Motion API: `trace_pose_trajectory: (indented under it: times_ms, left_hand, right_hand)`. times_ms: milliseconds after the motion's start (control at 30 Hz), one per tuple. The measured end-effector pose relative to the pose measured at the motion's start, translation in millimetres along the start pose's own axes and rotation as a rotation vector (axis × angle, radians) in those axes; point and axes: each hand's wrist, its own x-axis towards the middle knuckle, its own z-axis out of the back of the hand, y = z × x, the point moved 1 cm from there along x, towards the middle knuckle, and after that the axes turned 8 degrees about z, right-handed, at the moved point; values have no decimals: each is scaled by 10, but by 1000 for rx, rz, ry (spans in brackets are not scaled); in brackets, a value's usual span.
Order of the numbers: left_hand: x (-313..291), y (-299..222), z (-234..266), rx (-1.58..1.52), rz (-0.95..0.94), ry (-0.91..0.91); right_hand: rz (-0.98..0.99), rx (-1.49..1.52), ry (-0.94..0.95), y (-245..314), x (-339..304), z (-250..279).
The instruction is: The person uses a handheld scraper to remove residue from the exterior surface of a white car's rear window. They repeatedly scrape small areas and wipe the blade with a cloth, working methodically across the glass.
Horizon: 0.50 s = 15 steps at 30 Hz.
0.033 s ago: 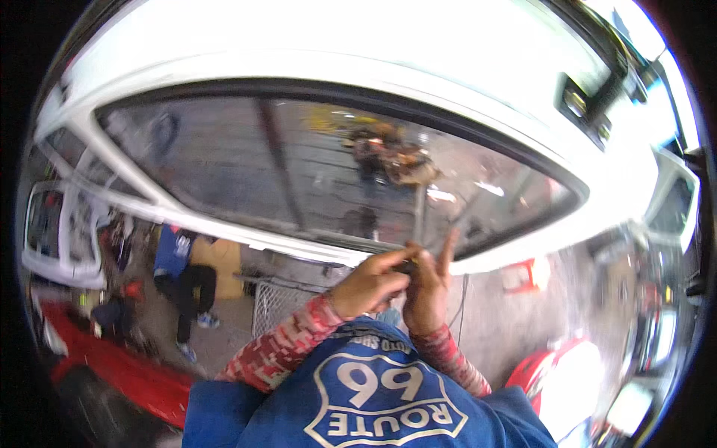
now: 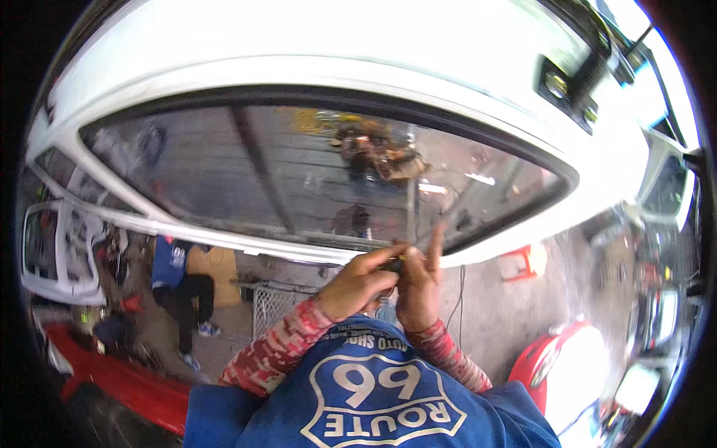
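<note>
1. You stand in a vehicle workshop with a grey concrete floor [image 2: 485, 317], facing a white vehicle [image 2: 328, 71] whose long, dark-edged window [image 2: 202, 168] fills the middle of your view.
2. The small dark item [image 2: 396, 264], with a touch of yellow on it, sits between your two hands, in front of the window's lower edge. It is too small and too covered to name.
3. Your left hand [image 2: 352, 290] has its thumb and forefinger pinched narrow around that item.
4. Your right hand [image 2: 418, 295] meets it from the other side, thumb close against it and one finger pointing straight up toward the window. You cannot tell whether these fingers grip the item or only steady it.
5. Red-and-white patterned sleeves [image 2: 278, 347] cover your forearms, and a blue shirt [image 2: 497, 418] with a white shield print shows below.
6. To your left stands a metal mesh panel [image 2: 273, 308]; beyond it, a co-worker [image 2: 170, 263] in a blue top and dark trousers is beside a brown cardboard sheet [image 2: 218, 275].
7. Farther left are a white door frame [image 2: 92, 290] and a red body panel [image 2: 123, 384].
8. To your right are a dark cable [image 2: 460, 295] and a red stool [image 2: 515, 265], with a red car part [image 2: 529, 355] lower down.
</note>
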Motion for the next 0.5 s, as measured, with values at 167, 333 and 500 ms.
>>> trace_pose_trajectory:
  times_ms: [167,333,500]
  left_hand:
    - [52,-207,-37,-20,95,-109]
    - [147,-256,19,21,163,-87]
    - [140,-251,110,20,107,-32]
  right_hand:
    - [-83,58,101,144,136,-75]
    - [-101,39,53,147,254,-77]
    - [6,9,85,72,260,-76]
